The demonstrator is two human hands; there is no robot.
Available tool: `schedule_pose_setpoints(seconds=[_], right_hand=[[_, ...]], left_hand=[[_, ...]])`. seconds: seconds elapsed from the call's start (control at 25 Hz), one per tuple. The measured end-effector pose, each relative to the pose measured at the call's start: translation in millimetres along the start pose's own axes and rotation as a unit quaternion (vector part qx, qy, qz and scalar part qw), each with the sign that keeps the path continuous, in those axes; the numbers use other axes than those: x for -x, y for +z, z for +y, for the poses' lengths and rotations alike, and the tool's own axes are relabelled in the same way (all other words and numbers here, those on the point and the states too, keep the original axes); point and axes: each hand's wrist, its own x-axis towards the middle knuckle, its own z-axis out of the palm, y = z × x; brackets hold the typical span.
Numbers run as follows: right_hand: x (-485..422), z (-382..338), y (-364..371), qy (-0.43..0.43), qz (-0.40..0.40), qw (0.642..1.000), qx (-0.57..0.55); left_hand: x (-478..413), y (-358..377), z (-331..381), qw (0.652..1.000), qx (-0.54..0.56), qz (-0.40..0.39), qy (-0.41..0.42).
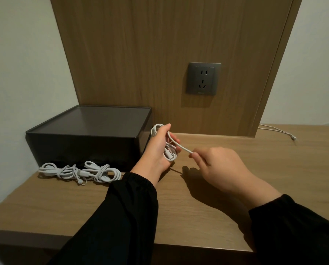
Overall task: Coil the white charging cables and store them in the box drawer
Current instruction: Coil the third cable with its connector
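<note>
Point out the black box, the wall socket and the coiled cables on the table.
black box (pixel 94 121), head view, top panel.
wall socket (pixel 203 78), head view, faceplate centre.
coiled cables (pixel 81 172), head view, bundle middle.

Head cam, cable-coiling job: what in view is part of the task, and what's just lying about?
In the job: left hand, holding a part-coiled white cable; right hand, pinching its free end; two coiled white cables in front of the black box.
Lying about: wall socket; loose white cable at far right, role unclear; wooden table.
</note>
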Motion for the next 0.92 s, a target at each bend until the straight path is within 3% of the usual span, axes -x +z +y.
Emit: schedule_pose_setpoints(seconds=[0.2,0.32,0.44,0.56,0.68,0.84,0.92], right_hand=[[-3,4,2,0.031,0.064,0.997,0.000],[-1,3,7,-0.028,0.030,0.999,0.015],[1,1,4,-0.072,-0.039,0.996,-0.041],[2,3,-2,-0.055,-0.072,0.992,-0.087],[2,8,-7,-0.029,-0.040,0.991,-0.121],[-1,17,-10,0.013,0.044,0.994,-0.097],[-2,19,-15,0.036,0.022,0.988,-0.152]], left_hand=[[7,3,0,0.991,0.111,-0.061,-0.048],[8,6,-1,0.986,0.140,-0.081,-0.049],[4,7,-3,0.997,0.070,-0.023,0.001],[3,7,-3,0.998,-0.011,0.013,0.061],[2,7,-3,0.986,-0.109,0.042,0.119],[1,5,-1,0.983,-0.118,0.059,0.130],[-1,3,0,0.979,-0.141,0.066,0.131]])
